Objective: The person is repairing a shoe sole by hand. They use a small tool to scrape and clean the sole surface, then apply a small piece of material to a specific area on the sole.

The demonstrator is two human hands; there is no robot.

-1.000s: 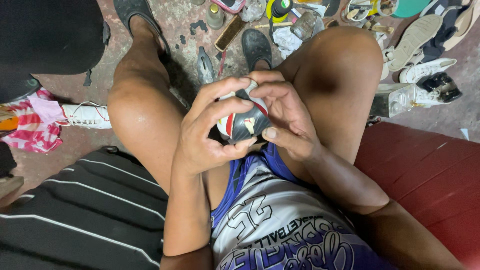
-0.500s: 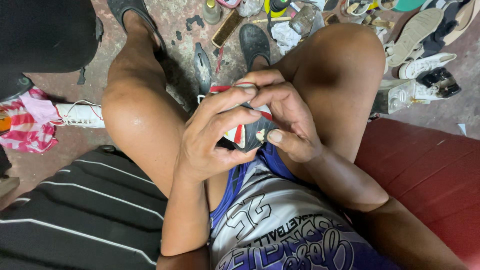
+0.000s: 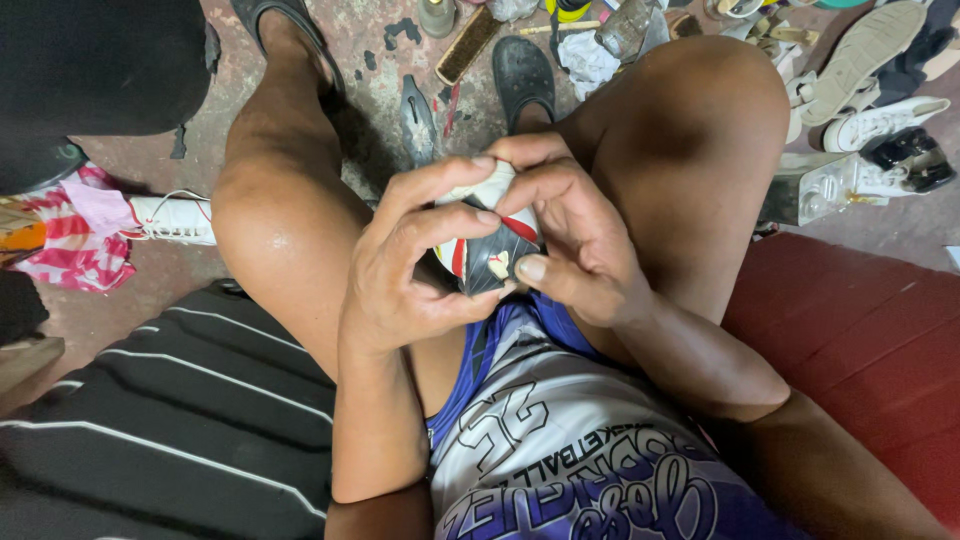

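Observation:
Both my hands grip a small shoe (image 3: pixel 488 250) with black, white and red panels, held between my knees above my lap. My left hand (image 3: pixel 410 265) wraps its left side, fingers curled over the top and thumb under the black part. My right hand (image 3: pixel 570 235) clasps the right side, its fingers over the white top edge and its thumb pressed on the black panel. Most of the shoe is hidden by my fingers.
I sit on a red seat (image 3: pixel 860 340), knees wide apart. On the floor ahead lie a brush (image 3: pixel 467 47), a black sandal (image 3: pixel 522 70), a dark sole piece (image 3: pixel 418 118) and white shoes (image 3: pixel 870 150). A white laced shoe (image 3: pixel 172 218) and pink cloth (image 3: pixel 80 235) lie left, a striped black cloth (image 3: pixel 170 420) below.
The view has shifted slightly. My fingers have regripped the shoe, and my left fingers now reach further over its top. The shoe stays between my knees.

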